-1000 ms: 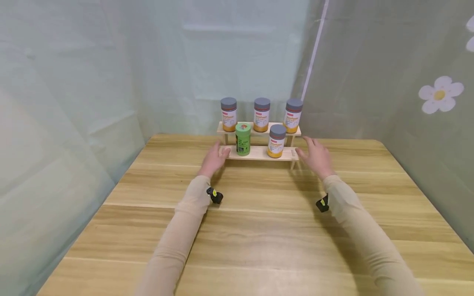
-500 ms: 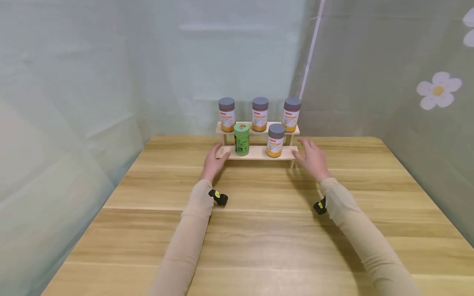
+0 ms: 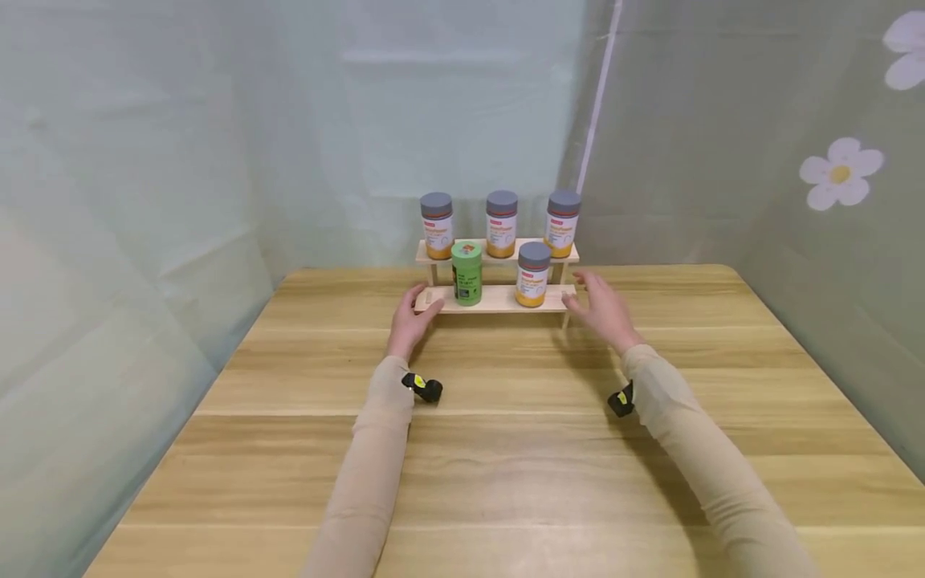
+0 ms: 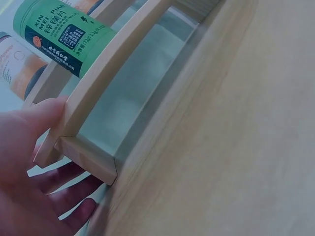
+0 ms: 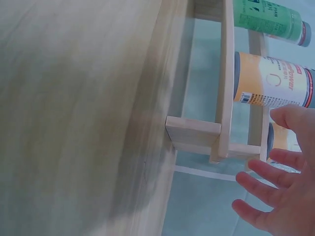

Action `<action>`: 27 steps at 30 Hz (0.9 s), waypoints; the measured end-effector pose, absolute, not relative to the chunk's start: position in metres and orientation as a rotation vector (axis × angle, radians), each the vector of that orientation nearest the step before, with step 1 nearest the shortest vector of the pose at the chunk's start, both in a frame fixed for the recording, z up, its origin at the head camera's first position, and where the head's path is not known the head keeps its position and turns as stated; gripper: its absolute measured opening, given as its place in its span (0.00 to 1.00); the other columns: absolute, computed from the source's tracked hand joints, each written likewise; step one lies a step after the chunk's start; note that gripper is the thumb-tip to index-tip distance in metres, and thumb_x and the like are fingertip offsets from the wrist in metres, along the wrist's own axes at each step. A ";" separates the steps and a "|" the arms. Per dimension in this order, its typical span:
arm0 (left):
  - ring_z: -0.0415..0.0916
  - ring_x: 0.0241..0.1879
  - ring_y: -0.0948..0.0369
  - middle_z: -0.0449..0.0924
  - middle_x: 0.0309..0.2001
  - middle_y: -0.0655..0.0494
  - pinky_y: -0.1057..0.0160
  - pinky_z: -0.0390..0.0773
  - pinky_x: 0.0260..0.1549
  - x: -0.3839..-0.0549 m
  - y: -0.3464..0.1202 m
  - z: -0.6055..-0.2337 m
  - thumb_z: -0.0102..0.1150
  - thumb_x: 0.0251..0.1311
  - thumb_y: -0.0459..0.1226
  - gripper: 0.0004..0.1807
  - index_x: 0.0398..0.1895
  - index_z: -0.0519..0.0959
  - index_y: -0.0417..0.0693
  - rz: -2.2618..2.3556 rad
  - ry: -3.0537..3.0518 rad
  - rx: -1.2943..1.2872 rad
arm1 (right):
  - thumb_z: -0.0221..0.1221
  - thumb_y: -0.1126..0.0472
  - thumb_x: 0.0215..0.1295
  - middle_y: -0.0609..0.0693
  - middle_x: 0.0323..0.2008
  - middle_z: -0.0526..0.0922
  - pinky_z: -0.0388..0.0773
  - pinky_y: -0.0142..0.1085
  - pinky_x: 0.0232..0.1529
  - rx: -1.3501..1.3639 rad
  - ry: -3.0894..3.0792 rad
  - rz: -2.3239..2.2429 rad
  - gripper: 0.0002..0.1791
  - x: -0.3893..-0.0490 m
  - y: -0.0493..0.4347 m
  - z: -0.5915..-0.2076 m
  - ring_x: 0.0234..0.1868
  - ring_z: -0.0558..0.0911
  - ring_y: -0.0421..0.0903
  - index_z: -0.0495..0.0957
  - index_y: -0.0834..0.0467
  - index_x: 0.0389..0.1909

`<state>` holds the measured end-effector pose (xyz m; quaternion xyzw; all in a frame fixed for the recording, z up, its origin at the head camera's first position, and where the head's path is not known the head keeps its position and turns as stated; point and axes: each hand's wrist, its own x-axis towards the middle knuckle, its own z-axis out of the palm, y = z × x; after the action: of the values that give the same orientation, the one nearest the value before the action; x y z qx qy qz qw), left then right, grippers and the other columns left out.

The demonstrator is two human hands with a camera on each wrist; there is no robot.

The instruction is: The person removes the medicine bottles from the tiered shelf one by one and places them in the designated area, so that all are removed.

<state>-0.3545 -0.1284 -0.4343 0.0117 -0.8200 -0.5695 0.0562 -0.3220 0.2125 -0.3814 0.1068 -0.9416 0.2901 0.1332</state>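
Note:
A two-tier wooden display rack (image 3: 499, 299) stands at the far side of the table. My left hand (image 3: 412, 318) holds the left end of its lower shelf; in the left wrist view the thumb (image 4: 51, 110) lies against the shelf board and the fingers reach past the leg. My right hand (image 3: 603, 309) is beside the right end, fingers spread in the right wrist view, with no clear grip. The lower shelf bears a green supplement bottle (image 3: 468, 277) and a white-and-orange bottle with a grey lid (image 3: 532, 277). Three similar bottles (image 3: 502, 226) stand upright on the upper shelf.
The rack stands on a wood-grain table (image 3: 506, 449), near its back edge. Pale cloth curtains (image 3: 462, 104) hang close behind and along both sides, with a white flower (image 3: 841, 173) printed on the right one.
The view has turned slightly. My left hand has shifted so more of the lower shelf's left end shows between thumb and fingers. The bottles keep their places on the rack.

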 end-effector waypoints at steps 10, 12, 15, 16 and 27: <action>0.56 0.73 0.48 0.58 0.73 0.44 0.48 0.57 0.72 -0.353 -0.133 -0.431 0.59 0.64 0.49 0.35 0.72 0.60 0.53 -1.752 -2.504 0.075 | 0.56 0.60 0.67 0.70 0.61 0.70 0.69 0.59 0.63 0.370 -2.726 0.943 0.31 -0.335 0.213 -0.369 0.61 0.71 0.67 0.60 0.67 0.67; 0.56 0.73 0.48 0.58 0.73 0.44 0.48 0.57 0.73 -0.354 -0.132 -0.428 0.59 0.64 0.48 0.35 0.72 0.60 0.52 -1.747 -2.510 0.071 | 0.56 0.61 0.67 0.70 0.60 0.70 0.69 0.59 0.63 0.372 -2.709 0.973 0.30 -0.338 0.215 -0.363 0.61 0.71 0.67 0.61 0.69 0.66; 0.55 0.74 0.48 0.57 0.74 0.44 0.49 0.56 0.73 -0.356 -0.132 -0.425 0.59 0.64 0.48 0.35 0.73 0.60 0.52 -1.727 -2.529 0.066 | 0.56 0.63 0.67 0.71 0.59 0.70 0.68 0.57 0.63 0.341 -2.672 1.012 0.29 -0.343 0.219 -0.355 0.60 0.71 0.67 0.62 0.71 0.64; 0.54 0.74 0.48 0.57 0.74 0.45 0.49 0.55 0.74 -0.356 -0.131 -0.424 0.58 0.64 0.48 0.35 0.73 0.59 0.51 -1.721 -2.535 0.065 | 0.56 0.63 0.67 0.71 0.59 0.70 0.68 0.57 0.64 0.330 -2.657 1.034 0.28 -0.344 0.220 -0.352 0.60 0.71 0.67 0.62 0.71 0.64; 0.52 0.75 0.50 0.55 0.75 0.46 0.52 0.53 0.75 -0.357 -0.126 -0.427 0.57 0.66 0.47 0.36 0.73 0.58 0.49 -1.695 -2.569 0.059 | 0.55 0.59 0.69 0.68 0.63 0.69 0.69 0.57 0.65 0.253 -2.653 1.165 0.31 -0.360 0.224 -0.332 0.63 0.71 0.66 0.59 0.67 0.67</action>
<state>-0.3571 -0.1259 -0.4267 0.0192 -0.8341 -0.5504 0.0318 -0.3602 0.2244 -0.3320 0.0863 -0.9060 0.3979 0.1161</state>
